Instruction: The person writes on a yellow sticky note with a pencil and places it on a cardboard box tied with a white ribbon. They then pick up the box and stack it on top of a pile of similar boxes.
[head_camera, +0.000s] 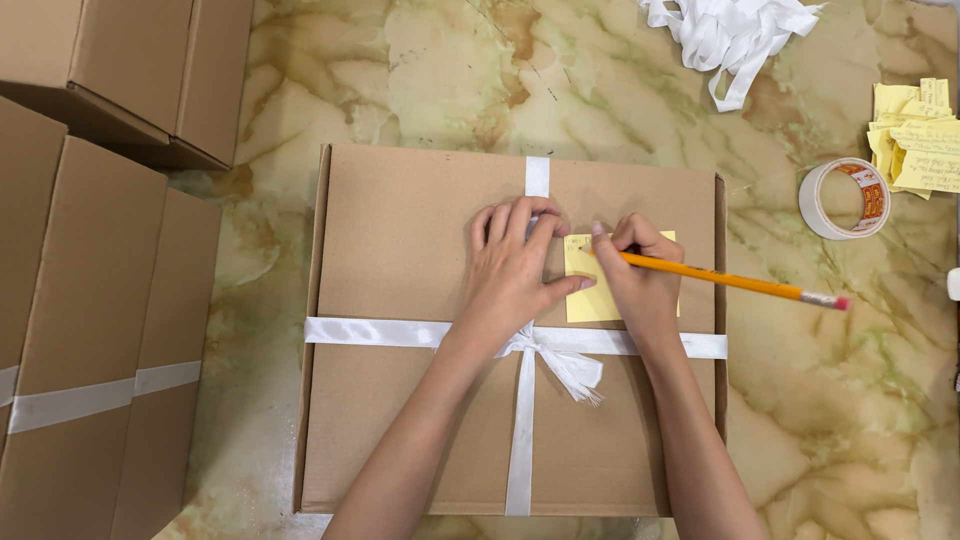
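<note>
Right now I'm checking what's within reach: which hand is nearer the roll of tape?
Right. The right hand, holding a pencil on the yellow note, lies closer to the roll of tape. The left hand rests farther away, flat on the box.

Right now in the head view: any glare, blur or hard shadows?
Head view: light even and soft, no glare on the marble table; faint shadow along the cardboard box left edge; right hand, pencil and sticky note sharp; slight wide-angle bending at edges.
</note>
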